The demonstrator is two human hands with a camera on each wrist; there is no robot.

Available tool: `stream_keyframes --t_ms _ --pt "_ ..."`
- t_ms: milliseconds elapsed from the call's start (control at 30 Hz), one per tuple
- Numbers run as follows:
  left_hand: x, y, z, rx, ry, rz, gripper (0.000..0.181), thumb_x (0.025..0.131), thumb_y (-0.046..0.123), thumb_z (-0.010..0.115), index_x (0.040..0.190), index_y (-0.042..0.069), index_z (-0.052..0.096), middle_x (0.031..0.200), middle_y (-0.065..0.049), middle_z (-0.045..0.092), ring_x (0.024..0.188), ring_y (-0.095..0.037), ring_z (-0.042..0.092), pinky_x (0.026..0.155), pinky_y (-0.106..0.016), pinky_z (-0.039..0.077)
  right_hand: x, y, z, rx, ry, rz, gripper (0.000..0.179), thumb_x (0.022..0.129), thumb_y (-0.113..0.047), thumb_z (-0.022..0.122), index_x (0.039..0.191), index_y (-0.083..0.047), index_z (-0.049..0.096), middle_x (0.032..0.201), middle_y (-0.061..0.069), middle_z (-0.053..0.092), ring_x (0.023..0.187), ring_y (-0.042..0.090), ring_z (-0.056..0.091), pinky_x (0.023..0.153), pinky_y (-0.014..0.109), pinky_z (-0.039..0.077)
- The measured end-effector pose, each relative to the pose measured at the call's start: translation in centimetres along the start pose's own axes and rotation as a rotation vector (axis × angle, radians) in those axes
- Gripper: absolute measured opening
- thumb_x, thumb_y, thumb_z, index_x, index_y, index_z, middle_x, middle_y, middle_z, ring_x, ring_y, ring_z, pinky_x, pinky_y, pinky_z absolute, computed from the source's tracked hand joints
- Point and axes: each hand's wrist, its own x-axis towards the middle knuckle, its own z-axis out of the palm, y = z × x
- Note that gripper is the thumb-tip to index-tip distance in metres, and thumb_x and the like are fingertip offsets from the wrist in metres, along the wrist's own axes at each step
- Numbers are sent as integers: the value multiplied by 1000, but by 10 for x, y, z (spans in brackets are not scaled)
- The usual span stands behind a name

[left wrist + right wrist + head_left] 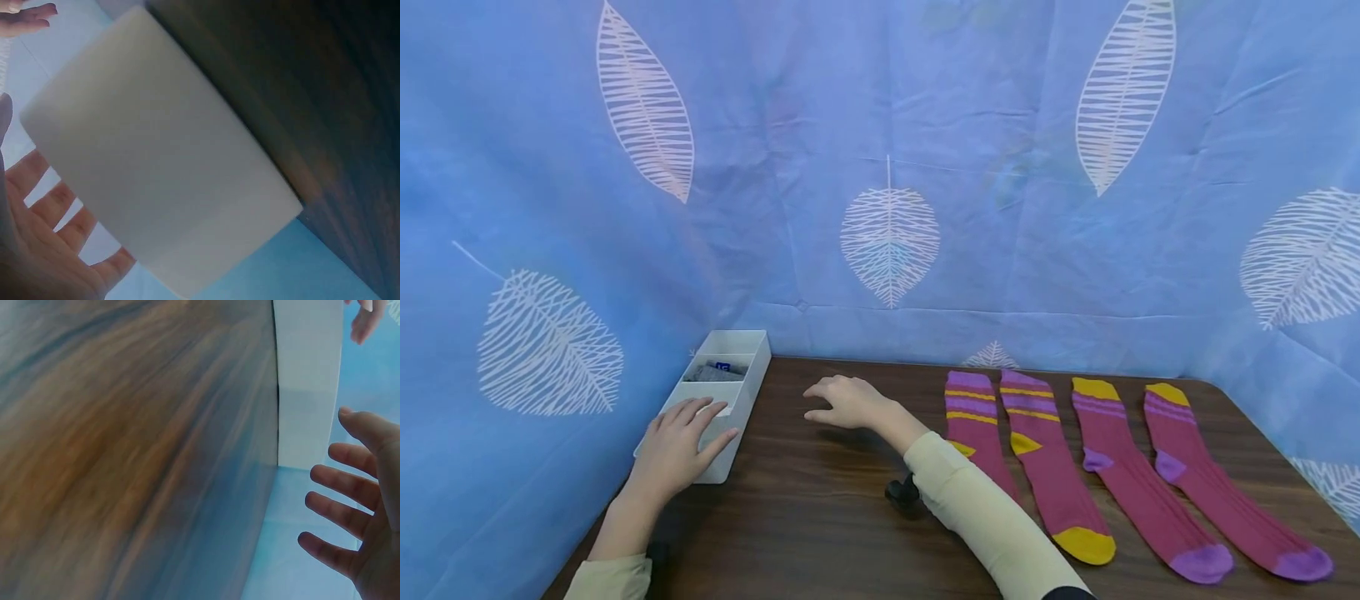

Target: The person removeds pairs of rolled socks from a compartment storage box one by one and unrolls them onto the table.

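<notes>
Blue cloth: fills the upper frame and both sides, printed with pale leaf outlines.
Brown table: spreads across the bottom of the frame, with dark wood grain.
White box: left of centre, sitting on the table near its left edge, slanting away toward the cloth, divided into compartments.
Maroon socks: four laid flat side by side at lower right; the left two have yellow toes and yellow-striped cuffs, the right two purple toes and yellow cuff ends.
Left hand: lower left, over the near part of the box, fingers parted and gently bent; whether they touch it I cannot tell.
Right hand: centre, above the table and right of the box, fingers extended, spread and holding nothing.
Grey bundle: left of centre, inside a box compartment beyond the left hand, bearing a dark blue label.
</notes>
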Motion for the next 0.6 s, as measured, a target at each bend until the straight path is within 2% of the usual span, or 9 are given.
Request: stream_keyframes --t_ms 167,300,400,600 --pt "2 -5 1 15 -154 -85 64 91 52 59 140 11 53 145 -22 48 137 -44 37 104 -74 26 11 -8 -1 -18 -3 -17 50 98 -50 50 140 -22 54 144 1 54 133 21 51 105 40 47" --pt "2 -7 3 -7 -275 -135 71 93 60 50 148 15 43 154 -22 35 145 -46 23 106 -78 11 22 -13 -1 -42 8 -27 50 98 -50 51 139 -23 55 143 -1 55 131 19 52 104 37 47" --pt "0 -8 4 -42 -327 -163 72 93 63 47 150 18 40 157 -22 30 146 -47 17 104 -81 4 29 -17 0 -56 3 -30 49 98 -50 50 139 -23 55 142 -2 55 130 18 53 103 36 48" --pt "0 -10 5 -66 -370 -179 74 94 65 44 152 21 35 160 -21 24 147 -46 16 104 -81 -1 46 -25 2 -61 5 -31 48 98 -50 50 137 -23 57 139 -3 58 127 16 55 101 35 49"
